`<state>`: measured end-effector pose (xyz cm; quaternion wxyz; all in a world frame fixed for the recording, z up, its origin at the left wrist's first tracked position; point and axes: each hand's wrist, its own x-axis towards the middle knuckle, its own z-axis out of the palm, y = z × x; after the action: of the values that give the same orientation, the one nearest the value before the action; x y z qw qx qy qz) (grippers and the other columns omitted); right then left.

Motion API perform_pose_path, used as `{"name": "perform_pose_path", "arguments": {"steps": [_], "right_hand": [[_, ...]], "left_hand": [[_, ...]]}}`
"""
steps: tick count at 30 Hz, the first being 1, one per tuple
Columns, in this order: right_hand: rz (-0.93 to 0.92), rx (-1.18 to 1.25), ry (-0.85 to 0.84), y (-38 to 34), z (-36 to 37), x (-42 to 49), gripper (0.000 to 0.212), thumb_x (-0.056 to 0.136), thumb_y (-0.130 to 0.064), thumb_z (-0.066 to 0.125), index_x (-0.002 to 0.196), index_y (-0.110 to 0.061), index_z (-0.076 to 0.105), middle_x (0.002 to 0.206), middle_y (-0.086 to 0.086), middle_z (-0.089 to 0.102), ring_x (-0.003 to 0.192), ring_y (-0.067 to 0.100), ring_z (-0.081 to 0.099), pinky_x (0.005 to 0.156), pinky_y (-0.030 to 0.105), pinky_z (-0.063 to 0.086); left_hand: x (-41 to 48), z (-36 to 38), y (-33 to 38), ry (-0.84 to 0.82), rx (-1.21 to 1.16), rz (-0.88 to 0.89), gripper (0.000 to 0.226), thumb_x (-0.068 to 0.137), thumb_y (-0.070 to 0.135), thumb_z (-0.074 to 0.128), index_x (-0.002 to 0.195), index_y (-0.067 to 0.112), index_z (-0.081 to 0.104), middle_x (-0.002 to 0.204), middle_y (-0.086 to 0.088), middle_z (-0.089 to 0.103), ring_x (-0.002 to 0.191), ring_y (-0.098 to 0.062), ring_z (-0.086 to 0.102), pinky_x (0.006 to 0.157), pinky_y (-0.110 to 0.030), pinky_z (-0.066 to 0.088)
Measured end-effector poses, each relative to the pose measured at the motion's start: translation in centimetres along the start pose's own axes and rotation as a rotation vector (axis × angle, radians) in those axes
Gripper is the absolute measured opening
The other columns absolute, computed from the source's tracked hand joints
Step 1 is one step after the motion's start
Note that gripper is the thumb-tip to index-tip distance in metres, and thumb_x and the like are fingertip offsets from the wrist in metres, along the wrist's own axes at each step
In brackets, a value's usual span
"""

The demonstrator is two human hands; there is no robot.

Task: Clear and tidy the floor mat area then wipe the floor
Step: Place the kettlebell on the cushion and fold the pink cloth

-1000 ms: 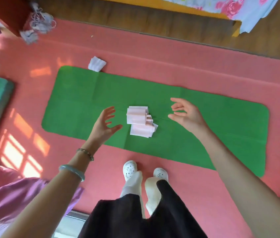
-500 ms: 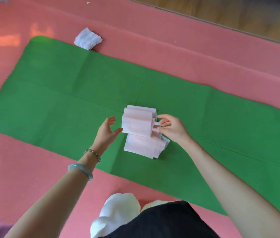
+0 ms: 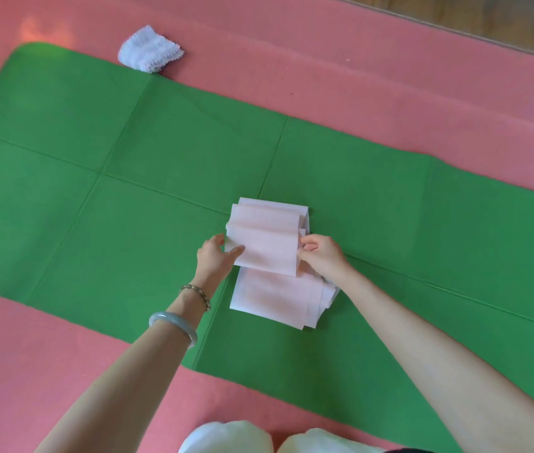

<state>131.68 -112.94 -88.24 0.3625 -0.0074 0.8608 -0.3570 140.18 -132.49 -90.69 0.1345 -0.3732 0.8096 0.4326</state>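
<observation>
Green floor mat (image 3: 167,152), one, under two pink folded stacks (image 3: 267,243); left hand (image 3: 215,256) and right hand (image 3: 319,253) pinching upper stack's opposite edges; one white cloth (image 3: 149,49) beside mat.

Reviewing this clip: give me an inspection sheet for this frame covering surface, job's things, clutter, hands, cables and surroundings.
Surface: green mat lies flat with fold creases on the pink floor covering.
Job's things: pale pink folded sheets on the mat's middle, upper bundle overlapping a lower one.
Clutter: white cloth at the mat's far edge, partly on the pink covering.
Hands: left hand grips the upper bundle's left edge; right hand pinches its right edge.
Cables: nothing seen.
Surroundings: wooden floor beyond the pink covering at top right.
</observation>
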Motion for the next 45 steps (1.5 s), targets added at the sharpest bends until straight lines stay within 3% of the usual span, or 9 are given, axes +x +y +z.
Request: {"name": "perform_pose_path", "arguments": {"steps": [4,7,10,18,25,32,36,41,45], "right_hand": [[0.062,0.146,0.001,-0.7,0.7,0.9,0.031,0.084,-0.013,0.063,0.114,-0.004,0.062,0.114,0.004,0.062,0.108,0.023,0.059,0.099,0.041,0.046],[0.079,0.217,0.120,-1.4,1.0,0.6,0.011,0.081,-0.015,0.067,0.091,-0.011,0.069,0.097,-0.001,0.067,0.098,0.023,0.064,0.091,0.042,0.051],[0.065,0.305,0.189,-4.5,-1.1,-2.0,0.011,0.082,-0.016,0.068,0.092,-0.013,0.069,0.096,-0.001,0.067,0.094,0.020,0.064,0.088,0.037,0.053],[-0.084,0.395,0.215,-19.1,-14.7,-19.3,0.010,0.081,-0.016,0.071,0.089,-0.010,0.070,0.087,0.001,0.067,0.085,0.016,0.062,0.090,0.034,0.051],[-0.224,0.382,0.219,-34.4,-28.0,-36.2,0.006,0.081,-0.012,0.069,0.077,-0.016,0.066,0.074,-0.003,0.065,0.073,0.012,0.060,0.088,0.037,0.049],[-0.327,0.413,0.142,-46.3,-38.2,-51.5,0.011,0.086,-0.009,0.063,0.076,-0.014,0.064,0.089,0.014,0.066,0.085,0.024,0.063,0.090,0.041,0.052],[-0.366,0.519,0.142,-50.5,-42.0,-56.8,0.010,0.086,-0.007,0.063,0.076,-0.010,0.063,0.084,0.010,0.062,0.085,0.023,0.062,0.088,0.044,0.054],[-0.479,0.565,0.202,-53.5,-45.4,-61.0,0.003,0.087,-0.006,0.062,0.084,-0.006,0.062,0.085,0.010,0.061,0.086,0.025,0.061,0.084,0.041,0.055],[-0.506,0.618,0.230,-54.4,-46.7,-63.1,0.010,0.085,-0.005,0.063,0.075,-0.008,0.061,0.090,0.017,0.060,0.087,0.028,0.061,0.087,0.046,0.054]], "left_hand": [[0.1,0.3,0.5,0.027,-0.029,-0.012,0.055,0.086,0.025,0.064,0.132,0.000,0.045,0.132,-0.014,0.053,0.117,-0.026,0.053,0.096,-0.032,0.041],[-0.6,-0.7,1.1,0.113,-0.022,0.037,0.033,0.086,0.022,0.063,0.113,0.003,0.060,0.111,-0.011,0.066,0.090,-0.020,0.060,0.080,-0.029,0.050],[-2.8,-4.2,3.5,0.153,-0.060,0.070,0.023,0.087,0.022,0.063,0.101,0.005,0.063,0.098,-0.006,0.067,0.082,-0.018,0.061,0.074,-0.029,0.052],[-16.9,-20.3,18.3,0.028,-0.227,0.203,0.022,0.081,0.022,0.071,0.093,0.005,0.062,0.092,-0.006,0.069,0.083,-0.017,0.065,0.080,-0.027,0.053],[-32.2,-35.6,34.1,0.039,-0.301,0.291,0.021,0.080,0.019,0.072,0.087,0.001,0.064,0.079,-0.005,0.066,0.058,-0.007,0.054,0.055,-0.015,0.042],[-45.0,-47.9,46.2,0.055,-0.300,0.396,0.022,0.081,0.017,0.071,0.084,-0.004,0.062,0.076,-0.006,0.060,0.070,-0.016,0.051,0.056,-0.023,0.038],[-49.9,-52.2,51.0,0.057,-0.321,0.471,0.022,0.083,0.013,0.069,0.088,-0.006,0.059,0.078,-0.012,0.059,0.055,-0.010,0.055,0.052,-0.015,0.046],[-53.0,-55.6,55.0,0.051,-0.429,0.574,0.017,0.082,0.009,0.069,0.070,0.012,0.057,0.061,0.005,0.062,0.062,-0.009,0.058,0.067,-0.024,0.049],[-55.2,-56.7,56.5,-0.002,-0.547,0.595,0.016,0.081,0.005,0.068,0.070,0.011,0.058,0.076,-0.012,0.063,0.075,-0.023,0.060,0.080,-0.039,0.050]]}}
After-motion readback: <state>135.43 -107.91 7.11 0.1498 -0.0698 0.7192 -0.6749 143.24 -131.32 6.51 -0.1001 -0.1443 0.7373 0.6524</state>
